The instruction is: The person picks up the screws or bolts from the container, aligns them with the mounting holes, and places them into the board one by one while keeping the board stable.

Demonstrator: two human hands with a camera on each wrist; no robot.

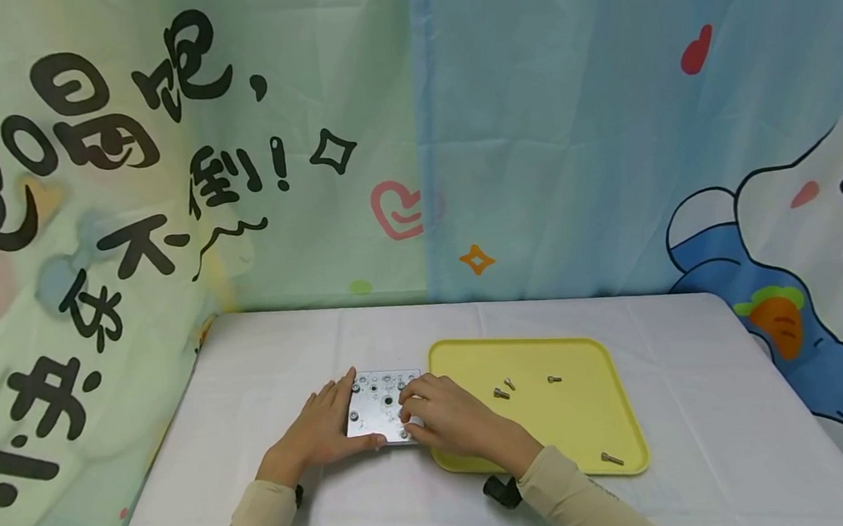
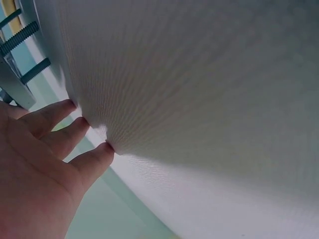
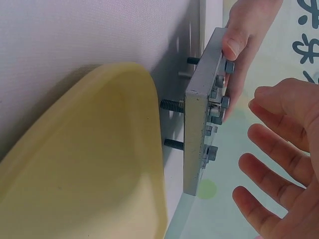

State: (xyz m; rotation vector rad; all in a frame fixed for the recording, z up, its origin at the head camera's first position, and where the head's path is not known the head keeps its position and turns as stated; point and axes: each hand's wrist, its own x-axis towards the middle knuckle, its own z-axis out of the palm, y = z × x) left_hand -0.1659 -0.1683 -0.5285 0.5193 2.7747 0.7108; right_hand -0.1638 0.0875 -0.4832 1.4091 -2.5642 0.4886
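A square metal plate [image 1: 378, 406] stands on the white tablecloth, raised on the bolts that stick out beneath it [image 3: 172, 105]. Several bolt heads dot its top face. My left hand [image 1: 321, 430] holds its left and near edges, thumb [image 3: 234, 46] clamped on the rim, while the other fingers [image 2: 60, 130] touch the cloth. My right hand [image 1: 446, 418] hovers over the plate's right side. Its fingers [image 3: 271, 167] are spread and slightly bent, a small gap from the bolt heads, and hold nothing.
A yellow tray [image 1: 557, 431] lies right beside the plate, its rim [image 3: 124, 129] close to the plate's edge. Several loose bolts lie in it, one [image 1: 501, 393] near my right hand and one [image 1: 612, 458] at the front right corner. Printed curtains enclose the table.
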